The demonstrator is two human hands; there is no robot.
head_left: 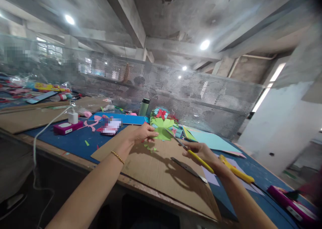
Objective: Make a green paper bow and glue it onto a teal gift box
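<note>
My left hand (pixel 146 133) pinches the left edge of a light green paper cutout (pixel 164 128) with pointed petals, raised over the cardboard. My right hand (pixel 201 152) is closed around yellow-handled scissors (pixel 200 160); their metal blades reach the paper's right side. Whether the blades are parted is too small to tell. Small green paper scraps (pixel 152 149) lie on the cardboard sheet (pixel 148 167) below my left hand. Nearer my right hand, a flat silver metal tool (pixel 188 170) with a pointed end rests on the cardboard.
A yellow glue gun (pixel 236 170) with a black cord lies at right, near a purple box (pixel 291 205). Pale blue paper (pixel 213 140) is behind it. Across the table are a green bottle (pixel 144 107), a red paper flower (pixel 161 113), a phone (pixel 110 126) and another purple box (pixel 67 127).
</note>
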